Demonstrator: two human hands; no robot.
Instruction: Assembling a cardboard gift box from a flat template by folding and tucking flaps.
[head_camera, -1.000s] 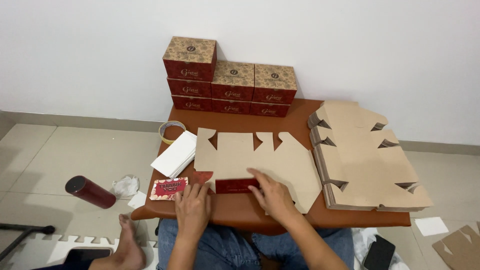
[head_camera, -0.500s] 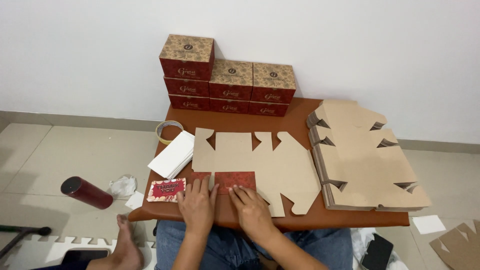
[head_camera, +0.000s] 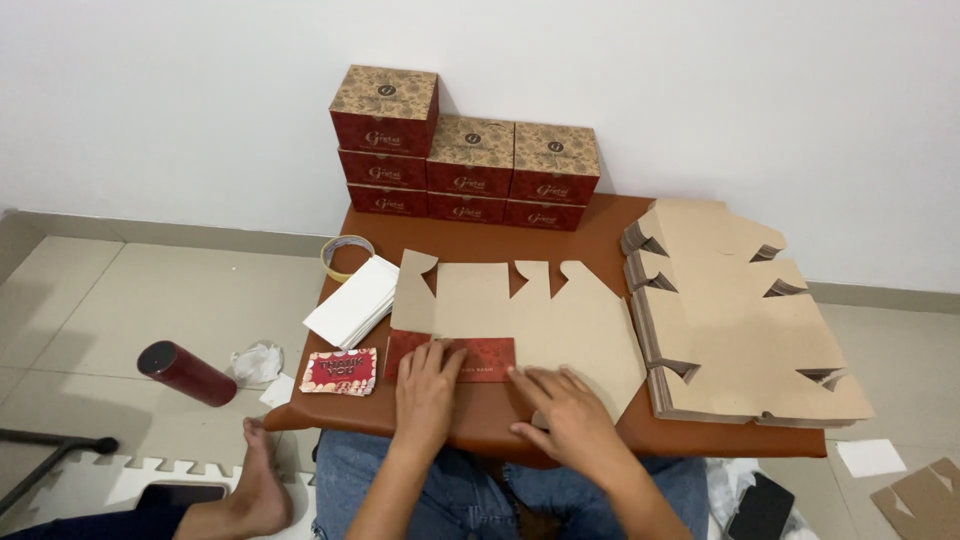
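Note:
A flat die-cut cardboard box blank (head_camera: 520, 315) lies brown side up on the low brown table (head_camera: 700, 445), its near flap folded over to show a red printed face (head_camera: 470, 358). My left hand (head_camera: 425, 385) presses flat on the left part of that red flap. My right hand (head_camera: 565, 415) lies flat on the blank's lower right, fingers spread. Neither hand holds anything.
Several assembled red-and-brown boxes (head_camera: 465, 155) are stacked at the wall. A thick stack of flat blanks (head_camera: 730, 310) fills the table's right. White paper sheets (head_camera: 352, 300), a tape roll (head_camera: 346, 250) and red cards (head_camera: 340, 371) lie left. A dark red bottle (head_camera: 187, 373) rests on the floor.
My right hand slid left along the folded flap toward the left hand, then back right. The red flap now lies folded flat over the blank.

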